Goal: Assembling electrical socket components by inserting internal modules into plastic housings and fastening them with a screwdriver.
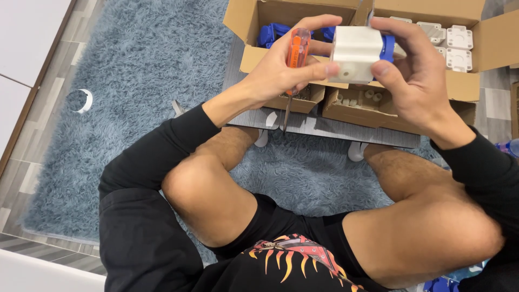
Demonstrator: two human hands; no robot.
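Head view: left hand (281, 67) was clenched around an orange-handled screwdriver (296, 51), blade pointing down toward the grey board's (324, 127) near edge, thumb also bracing the white block (355, 53). Right hand (413, 70) gripped that block from its far side, over the blue part (387, 47). Block was held in the air above the open cardboard boxes (465, 81), not resting on anything. Risk, as I judged it: left hand doing double duty, so the grip could slip, dropping the block into the boxes, or the blade jabbing a knee (208, 189).
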